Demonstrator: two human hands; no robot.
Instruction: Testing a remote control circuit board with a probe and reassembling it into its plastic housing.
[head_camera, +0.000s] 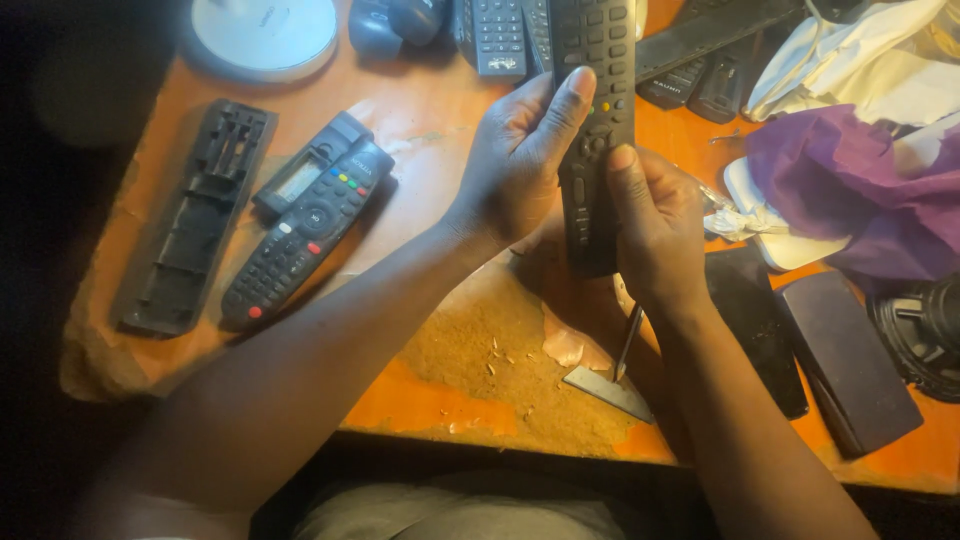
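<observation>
Long black plastic remote control (596, 110) with rows of buttons, held upright above the orange table (430, 130) | left hand (520, 160) clasps its left edge, thumb on the keys | right hand (655, 225) grips its lower half, thumb pressing the face | second black remote with coloured buttons (305, 225) lies well left, beside an empty black remote shell (190, 220)

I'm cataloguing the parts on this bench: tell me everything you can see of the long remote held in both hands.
The long remote is slim, black, seemingly plastic, with rows of dark buttons and some small coloured ones midway. It is held lengthwise above the orange table, button face up, far end cut off by the picture's edge. The left hand grips its left edge, thumb on the buttons; the right hand holds its near end.
</observation>
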